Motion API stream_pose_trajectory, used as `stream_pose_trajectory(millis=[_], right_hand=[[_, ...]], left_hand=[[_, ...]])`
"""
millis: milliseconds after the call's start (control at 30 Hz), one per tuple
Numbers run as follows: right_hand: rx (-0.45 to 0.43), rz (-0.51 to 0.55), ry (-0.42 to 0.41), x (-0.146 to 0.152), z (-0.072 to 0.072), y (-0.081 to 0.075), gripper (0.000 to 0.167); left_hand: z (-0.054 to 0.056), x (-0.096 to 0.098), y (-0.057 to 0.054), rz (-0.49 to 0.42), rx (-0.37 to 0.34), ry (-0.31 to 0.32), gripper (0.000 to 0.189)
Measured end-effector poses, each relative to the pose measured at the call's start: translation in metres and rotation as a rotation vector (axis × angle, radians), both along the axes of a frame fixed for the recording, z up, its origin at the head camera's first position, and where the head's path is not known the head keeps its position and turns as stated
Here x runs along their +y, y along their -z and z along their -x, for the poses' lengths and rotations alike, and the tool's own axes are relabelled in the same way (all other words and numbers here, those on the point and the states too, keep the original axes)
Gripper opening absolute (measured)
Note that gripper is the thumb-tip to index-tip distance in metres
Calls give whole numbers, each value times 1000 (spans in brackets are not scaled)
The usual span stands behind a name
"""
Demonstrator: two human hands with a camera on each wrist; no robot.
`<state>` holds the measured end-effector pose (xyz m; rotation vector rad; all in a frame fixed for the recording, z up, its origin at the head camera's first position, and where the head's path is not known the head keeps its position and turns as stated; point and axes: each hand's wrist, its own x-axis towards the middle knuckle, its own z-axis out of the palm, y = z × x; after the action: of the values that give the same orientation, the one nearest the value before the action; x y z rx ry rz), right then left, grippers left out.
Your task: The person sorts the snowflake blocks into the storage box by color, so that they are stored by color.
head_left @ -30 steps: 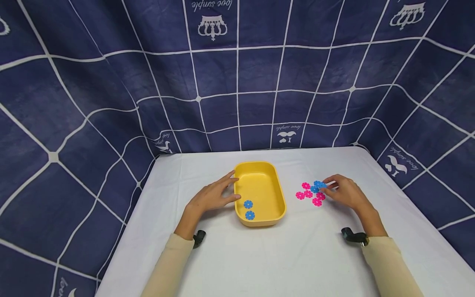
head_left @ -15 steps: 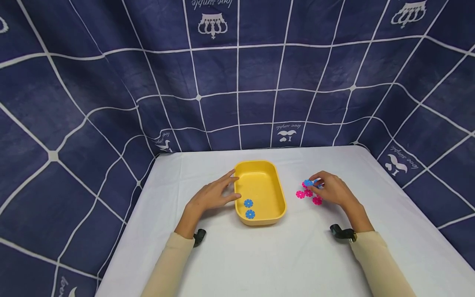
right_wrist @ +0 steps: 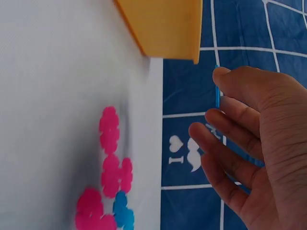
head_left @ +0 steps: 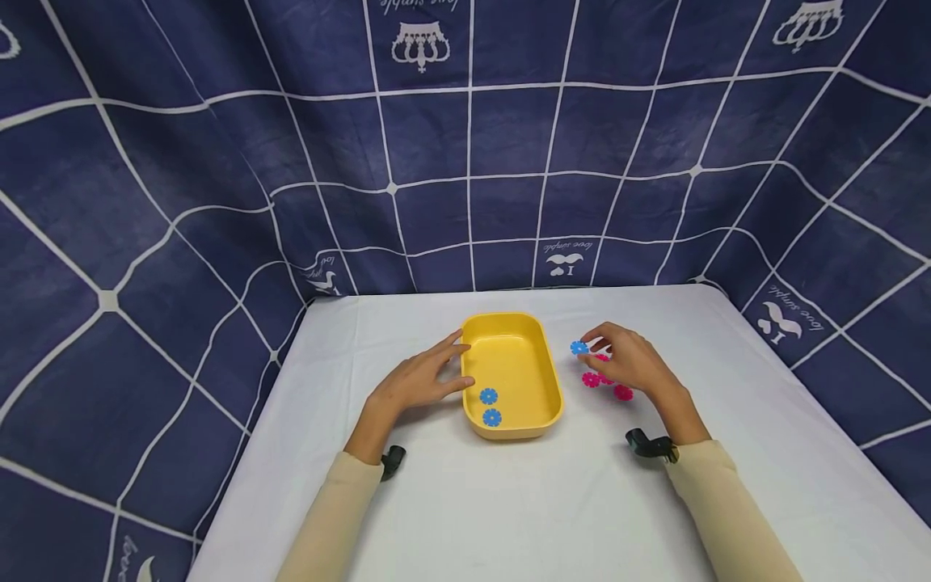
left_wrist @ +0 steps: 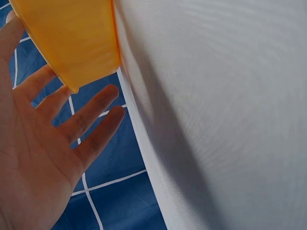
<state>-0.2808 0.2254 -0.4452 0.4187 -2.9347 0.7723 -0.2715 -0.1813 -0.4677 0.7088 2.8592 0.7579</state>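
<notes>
A yellow tray (head_left: 512,368) stands on the white table, with two blue snowflake discs (head_left: 491,418) in its near left corner. My left hand (head_left: 414,381) rests at the tray's left rim, fingers spread and thumb over the edge; the left wrist view shows the fingertips along the tray wall (left_wrist: 81,43). To the right of the tray, my right hand (head_left: 629,357) pinches one blue snowflake disc (head_left: 579,347) between thumb and finger, above the table. In the right wrist view that disc (right_wrist: 218,91) appears edge-on. Below the hand lie several pink snowflake discs (head_left: 591,380).
In the right wrist view, blue discs (right_wrist: 123,211) lie beside the pink ones; the hand hides them in the head view. A navy curtain (head_left: 502,137) with white lines hangs behind and at both sides of the table (head_left: 538,509).
My right hand has picked a blue disc off the pile and carried it left toward the tray. The left hand has kept its place at the rim.
</notes>
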Motion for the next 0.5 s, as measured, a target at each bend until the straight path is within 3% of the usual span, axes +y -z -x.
stream_pose_trajectory(millis=[500], right_hand=[[66, 22, -112, -37, 2, -11, 36]], left_hand=[[0, -1, 0, 6, 16, 8, 74]])
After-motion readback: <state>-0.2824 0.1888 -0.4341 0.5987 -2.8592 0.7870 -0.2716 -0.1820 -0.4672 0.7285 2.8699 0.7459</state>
